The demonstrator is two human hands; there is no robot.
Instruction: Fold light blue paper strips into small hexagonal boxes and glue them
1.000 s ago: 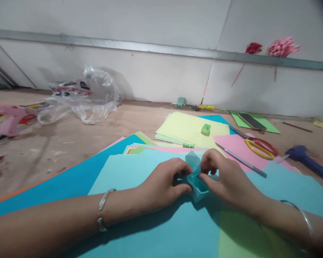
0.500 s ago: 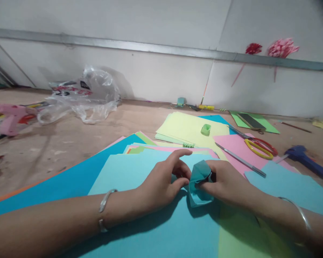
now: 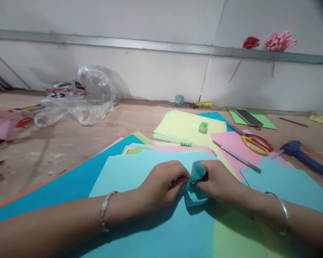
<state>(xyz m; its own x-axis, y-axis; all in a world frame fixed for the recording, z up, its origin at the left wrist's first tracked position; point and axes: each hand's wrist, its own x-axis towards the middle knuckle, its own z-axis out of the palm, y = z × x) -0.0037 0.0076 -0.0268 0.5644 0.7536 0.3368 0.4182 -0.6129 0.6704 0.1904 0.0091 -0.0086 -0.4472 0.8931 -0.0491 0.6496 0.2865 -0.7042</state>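
A small folded blue paper piece [image 3: 196, 195], box-like with raised sides, is held just above a light blue sheet [image 3: 150, 233]. My right hand [image 3: 218, 179] grips it from the right, with the thumb inside its opening. From the left, my left hand [image 3: 167, 182] pinches its near-left edge between thumb and fingers. The fingertips partly hide the fold between the two hands. Beneath both hands lie stacked coloured sheets, including a darker blue sheet [image 3: 70, 186] and a yellow-green sheet [image 3: 234, 233].
Right of my hands lie a grey pen [image 3: 237, 156], scissors [image 3: 255, 141] and a blue glue gun [image 3: 301, 156]. A small green folded paper [image 3: 203, 127] rests on yellow sheets [image 3: 177, 123]. Leftward are a plastic bag [image 3: 80, 96] and a pink glue gun [image 3: 9, 122]. A phone [image 3: 249, 117] lies farther back.
The fingers of my left hand have closed from a spread pose onto the blue paper's edge. My right hand keeps its hold. The whole view has shifted slightly.
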